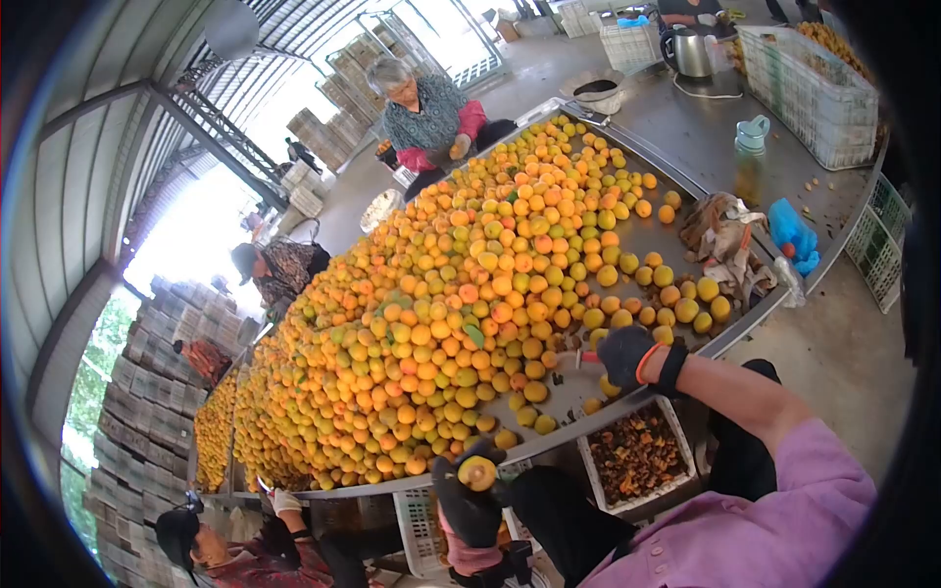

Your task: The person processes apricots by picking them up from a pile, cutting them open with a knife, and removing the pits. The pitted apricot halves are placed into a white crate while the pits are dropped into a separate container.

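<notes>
My left hand (469, 500), in a dark glove with a pink cuff, is below the table's near edge. Its fingers are closed around a yellow apricot-like fruit (477, 473), whose pale, cut-looking face with a brown centre is turned up. My right hand (627, 357), also dark-gloved, is over the table's near edge with its fingers closed. A small tool with a red part (588, 357) sticks out of it to the left; its far end is too small to make out. A large heap of orange and yellow apricot-like fruits (441, 323) covers the metal table (578, 392).
Below my right arm stands a white crate (588, 461) of brown scraps. Another white crate (417, 529) is beside my left hand. A crumpled cloth (725, 240), blue plastic bag (792, 235) and bottle (750, 162) lie or stand at right. Several people sit around the table.
</notes>
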{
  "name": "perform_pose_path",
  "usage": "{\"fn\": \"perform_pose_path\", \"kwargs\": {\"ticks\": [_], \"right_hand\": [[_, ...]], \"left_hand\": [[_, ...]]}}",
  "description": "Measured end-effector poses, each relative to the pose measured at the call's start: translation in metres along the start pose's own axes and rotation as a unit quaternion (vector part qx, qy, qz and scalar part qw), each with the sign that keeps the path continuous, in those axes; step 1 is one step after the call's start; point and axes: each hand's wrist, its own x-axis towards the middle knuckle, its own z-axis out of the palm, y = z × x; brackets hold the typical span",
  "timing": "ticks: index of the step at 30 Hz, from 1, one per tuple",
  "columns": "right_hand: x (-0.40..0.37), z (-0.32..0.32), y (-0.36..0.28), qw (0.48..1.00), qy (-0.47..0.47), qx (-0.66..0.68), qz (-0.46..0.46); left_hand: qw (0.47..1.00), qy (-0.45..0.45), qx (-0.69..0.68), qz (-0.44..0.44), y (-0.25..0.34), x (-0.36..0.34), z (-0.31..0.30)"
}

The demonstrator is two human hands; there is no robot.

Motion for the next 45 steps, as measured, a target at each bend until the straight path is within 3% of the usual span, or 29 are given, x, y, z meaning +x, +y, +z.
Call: {"fn": "perform_pose_path", "kwargs": {"ticks": [2, 3, 4, 5, 6, 7, 9, 10, 12, 14, 15, 17, 19, 20, 21, 22, 23, 24, 25, 27, 28, 30, 34, 36, 37, 39, 40, 42, 45], "right_hand": [[-0.018, -0.01, 0.004, 0.995, 0.101, 0.022, 0.001], [-0.028, -0.01, 0.007, 0.987, 0.155, 0.042, 0.002], [-0.039, -0.011, 0.007, 0.975, 0.211, 0.072, 0.006], [-0.051, -0.014, 0.005, 0.96, 0.262, 0.1, 0.015], [-0.067, -0.023, 0.002, 0.945, 0.295, 0.141, -0.017], [-0.081, -0.026, -0.003, 0.925, 0.331, 0.184, -0.043], [-0.104, -0.013, -0.006, 0.867, 0.313, 0.383, -0.06], [-0.122, -0.015, -0.015, 0.872, 0.303, 0.383, -0.041], [-0.16, -0.045, -0.041, 0.731, 0.211, 0.648, -0.02], [-0.179, -0.043, -0.054, 0.718, 0.246, 0.651, -0.008], [-0.188, -0.041, -0.061, 0.703, 0.28, 0.653, -0.012], [-0.205, -0.031, -0.073, 0.631, 0.294, 0.718, 0.019], [-0.21, -0.015, -0.08, 0.656, 0.34, 0.674, 0.014], [-0.208, -0.003, -0.082, 0.564, 0.305, 0.767, 0.007], [-0.21, 0.003, -0.082, 0.561, 0.307, 0.768, 0.008], [-0.211, 0.006, -0.083, 0.648, 0.338, 0.683, 0.002], [-0.212, 0.009, -0.083, 0.724, 0.363, 0.586, -0.004], [-0.21, 0.011, -0.077, 0.734, 0.386, 0.556, -0.055], [-0.212, 0.01, -0.077, 0.733, 0.386, 0.557, -0.055], [-0.221, 0.007, -0.078, 0.783, 0.383, 0.483, -0.081], [-0.223, 0.013, -0.076, 0.806, 0.382, 0.441, -0.098], [-0.228, 0.015, -0.074, 0.796, 0.366, 0.473, -0.093], [-0.235, 0.016, -0.065, 0.765, 0.31, 0.561, -0.059], [-0.237, 0.02, -0.056, 0.744, 0.239, 0.624, -0.018], [-0.235, 0.023, -0.052, 0.742, 0.241, 0.626, -0.016], [-0.23, 0.025, -0.042, 0.669, 0.218, 0.709, -0.054], [-0.231, 0.022, -0.04, 0.615, 0.178, 0.768, -0.001], [-0.233, 0.021, -0.041, 0.607, 0.169, 0.777, 0.007], [-0.234, 0.024, -0.047, 0.575, 0.153, 0.804, 0.017]], "left_hand": [[0.935, -0.018, 0.301, 0.185, -0.001, -0.006, 0.004], [0.817, -0.06, 0.489, 0.3, -0.003, -0.006, 0.01], [0.966, -0.056, 0.207, 0.141, -0.001, -0.008, 0.013], [0.993, -0.028, -0.107, -0.031, -0.007, -0.01, 0.015], [0.966, -0.048, 0.171, 0.186, -0.032, -0.008, 0.016], [0.817, -0.079, 0.433, 0.373, -0.058, -0.006, 0.016], [0.794, -0.091, 0.475, 0.369, -0.082, -0.011, 0.034], [0.944, -0.043, 0.26, 0.199, -0.094, -0.024, 0.052], [0.926, -0.061, 0.306, 0.214, -0.105, -0.032, 0.06], [0.852, -0.066, 0.408, 0.321, -0.116, -0.034, 0.064], [0.854, -0.069, 0.406, 0.318, -0.115, -0.037, 0.069], [0.935, -0.026, 0.344, 0.078, -0.105, -0.047, 0.086], [0.908, -0.02, 0.406, 0.104, -0.108, -0.051, 0.095], [0.951, -0.007, 0.295, 0.088, -0.112, -0.05, 0.097], [0.981, 0.005, 0.181, 0.071, -0.116, -0.049, 0.1], [0.98, 0.003, 0.184, 0.069, -0.118, -0.051, 0.105], [0.949, 0.015, 0.283, 0.135, -0.119, -0.056, 0.111], [0.904, 0.028, 0.377, 0.2, -0.121, -0.059, 0.114], [0.904, 0.028, 0.378, 0.199, -0.123, -0.06, 0.11], [0.787, -0.055, 0.537, 0.298, -0.125, -0.061, 0.1], [0.787, -0.057, 0.539, 0.297, -0.127, -0.062, 0.1], [0.888, -0.04, 0.415, 0.196, -0.131, -0.064, 0.102], [0.958, 0.024, 0.279, 0.062, -0.134, -0.07, 0.116], [0.87, -0.041, 0.447, 0.203, -0.137, -0.073, 0.116], [0.869, -0.043, 0.45, 0.201, -0.141, -0.072, 0.109], [0.758, -0.098, 0.528, 0.37, -0.147, -0.065, 0.097], [0.757, -0.1, 0.53, 0.369, -0.147, -0.063, 0.093], [0.713, -0.177, 0.526, 0.428, -0.145, -0.061, 0.093], [0.691, -0.184, 0.562, 0.415, -0.145, -0.057, 0.093]]}}
